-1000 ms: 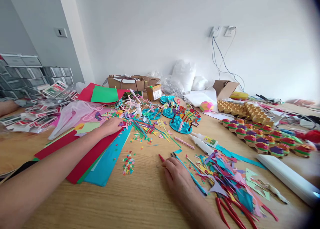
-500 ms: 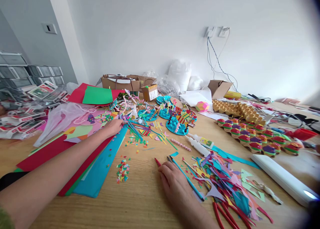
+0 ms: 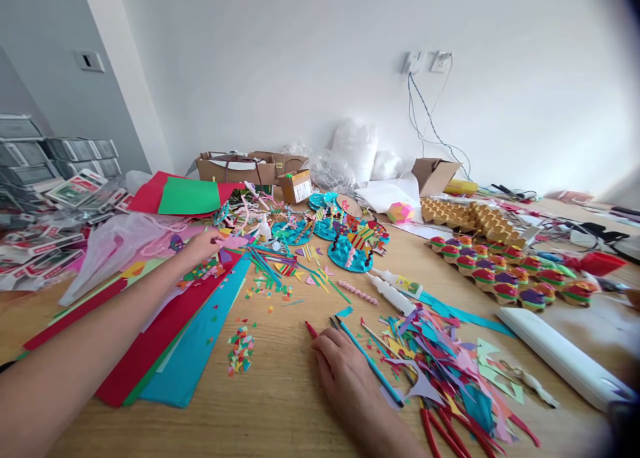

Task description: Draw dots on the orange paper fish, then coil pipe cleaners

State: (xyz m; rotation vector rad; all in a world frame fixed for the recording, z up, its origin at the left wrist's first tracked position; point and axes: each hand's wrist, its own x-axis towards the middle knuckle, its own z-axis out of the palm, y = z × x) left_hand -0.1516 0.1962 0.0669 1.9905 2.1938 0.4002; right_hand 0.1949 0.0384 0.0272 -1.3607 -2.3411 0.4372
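Note:
My left hand [image 3: 205,245] reaches out over the craft pile at the left, its fingers closed on a pink paper piece [image 3: 231,243]. Below it lie red sheets [image 3: 145,338] and blue sheets [image 3: 200,338]. My right hand [image 3: 340,365] rests on the table with its fingers curled round a red marker [image 3: 311,329], whose tip sticks out to the left. Just right of that hand lie a blue pencil [image 3: 370,361] and a pile of paper scraps [image 3: 440,358]. Small confetti bits [image 3: 241,350] are on the wood between the hands.
White glue bottles [image 3: 393,294] lie mid-table. Painted egg cartons [image 3: 515,271] and a long white device [image 3: 560,355] are at the right. Red-handled scissors [image 3: 445,431] lie near the front. Cardboard boxes [image 3: 237,170] and plastic bags [image 3: 355,148] stand by the wall.
My left hand has moved slightly left and up, and a pink paper piece now shows at its fingers. Paper pieces on the red sheets have shifted. My right hand stays with the marker.

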